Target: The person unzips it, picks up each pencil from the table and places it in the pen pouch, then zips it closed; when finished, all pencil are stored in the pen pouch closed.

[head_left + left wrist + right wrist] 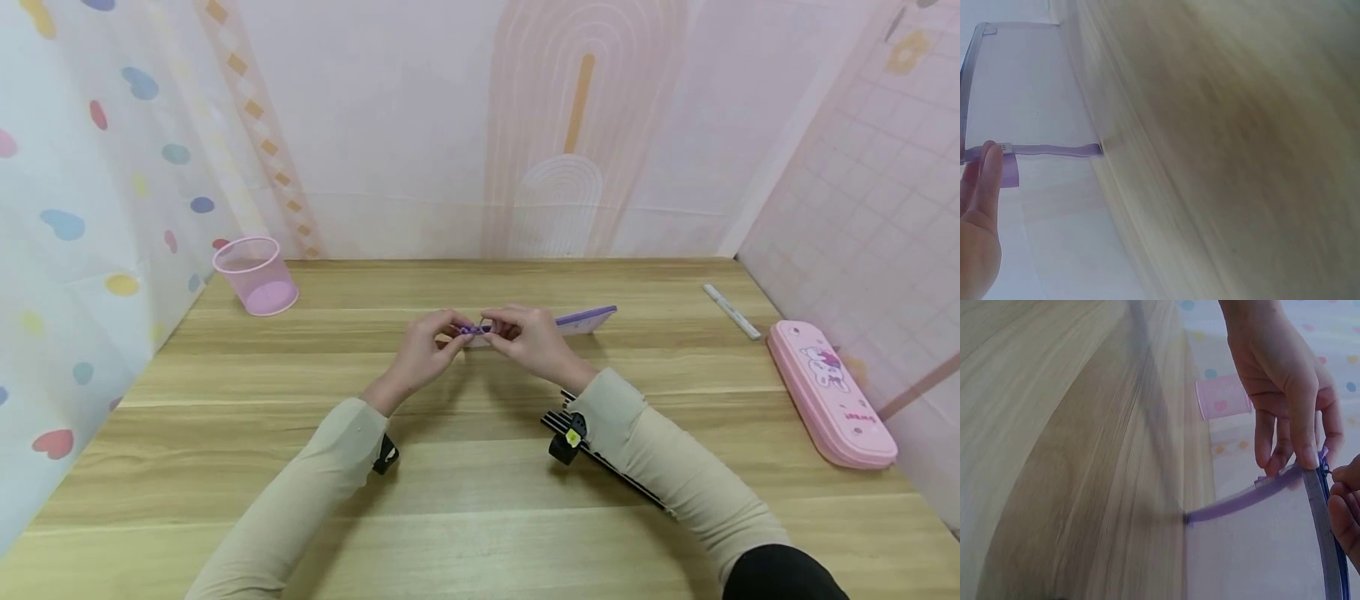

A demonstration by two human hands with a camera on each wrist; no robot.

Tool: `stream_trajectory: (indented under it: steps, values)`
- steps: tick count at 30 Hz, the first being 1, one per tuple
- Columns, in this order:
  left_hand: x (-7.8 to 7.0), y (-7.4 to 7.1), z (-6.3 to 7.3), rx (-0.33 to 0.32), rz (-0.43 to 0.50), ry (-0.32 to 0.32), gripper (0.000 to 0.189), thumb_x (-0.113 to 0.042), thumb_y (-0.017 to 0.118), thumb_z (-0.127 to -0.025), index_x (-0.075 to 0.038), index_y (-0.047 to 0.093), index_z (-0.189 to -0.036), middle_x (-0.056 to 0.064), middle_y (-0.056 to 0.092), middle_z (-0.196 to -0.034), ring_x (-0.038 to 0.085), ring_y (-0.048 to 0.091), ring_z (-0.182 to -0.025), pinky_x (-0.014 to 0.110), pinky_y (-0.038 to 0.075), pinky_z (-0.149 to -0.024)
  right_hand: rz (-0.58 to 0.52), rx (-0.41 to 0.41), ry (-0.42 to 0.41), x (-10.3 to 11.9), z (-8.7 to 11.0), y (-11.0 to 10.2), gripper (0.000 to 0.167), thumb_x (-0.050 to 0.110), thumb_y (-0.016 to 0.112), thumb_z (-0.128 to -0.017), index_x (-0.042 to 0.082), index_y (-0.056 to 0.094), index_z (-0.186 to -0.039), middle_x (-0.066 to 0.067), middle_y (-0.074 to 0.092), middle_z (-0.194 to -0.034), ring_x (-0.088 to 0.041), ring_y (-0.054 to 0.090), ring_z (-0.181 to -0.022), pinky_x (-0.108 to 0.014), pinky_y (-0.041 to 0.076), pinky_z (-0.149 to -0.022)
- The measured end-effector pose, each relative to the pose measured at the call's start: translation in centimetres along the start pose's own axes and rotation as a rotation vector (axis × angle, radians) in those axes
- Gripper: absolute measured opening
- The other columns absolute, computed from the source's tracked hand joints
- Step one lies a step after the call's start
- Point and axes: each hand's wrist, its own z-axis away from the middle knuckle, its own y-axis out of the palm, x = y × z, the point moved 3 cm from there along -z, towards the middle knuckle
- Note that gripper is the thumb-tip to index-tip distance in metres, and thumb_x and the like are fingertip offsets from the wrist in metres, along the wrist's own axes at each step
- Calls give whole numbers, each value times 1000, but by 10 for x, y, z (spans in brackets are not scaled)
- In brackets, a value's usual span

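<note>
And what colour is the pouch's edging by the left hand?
Purple; that edging shows best in the right wrist view.

Free passage over tabletop (337, 333) between pink basket (258, 282) and left hand (427, 346), pink pencil case (832, 396) obstructing right edge

The flat, translucent plastic zip pouch (1254, 556) has lilac-purple trim (1244, 503) and a dark blue zipper (1341, 556), and the wooden table (457, 500) is yellow-brown with streaky grain. At the table's right edge, the rounded pink pencil case (828, 396) bears a white rabbit with purple touches; the slim stick (731, 312) near the back right corner is white, the round see-through cup (266, 293) near the back left corner pink. Multicoloured spots and hearts dot the white left-hand cloth (112, 175), while orange diamonds and pale pink arches mark the back cloth (405, 133).
</note>
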Motion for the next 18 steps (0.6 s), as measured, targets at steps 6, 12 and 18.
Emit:
stream_trajectory:
  steps: [6,12,18]
  values:
    - [-2,0,0,9,-14,-3,8,-6,59,-83,-4,62,-90,12,64,-92,21,63,-79,19,55,-62,-20,-35,-9,-8,9,-11,27,4,65,-78,-1,64,-104,-9,63,-79,-12,59,-67,-15,52,-60]
    - [4,-9,5,1,-2,-64,8,-6,58,-84,-4,62,-91,12,64,-92,21,62,-82,23,56,-63,23,-98,6,-25,24,-35,24,2,66,-76,-2,66,-100,-11,64,-75,-15,60,-64,-18,53,-57]
    - [8,-25,10,-4,-27,-89,9,-6,58,-84,-3,62,-92,13,63,-93,23,62,-84,29,57,-66,60,-209,33,-46,44,-71,22,-4,67,-73,-5,67,-95,-13,63,-70,-13,58,-61,-14,52,-55]
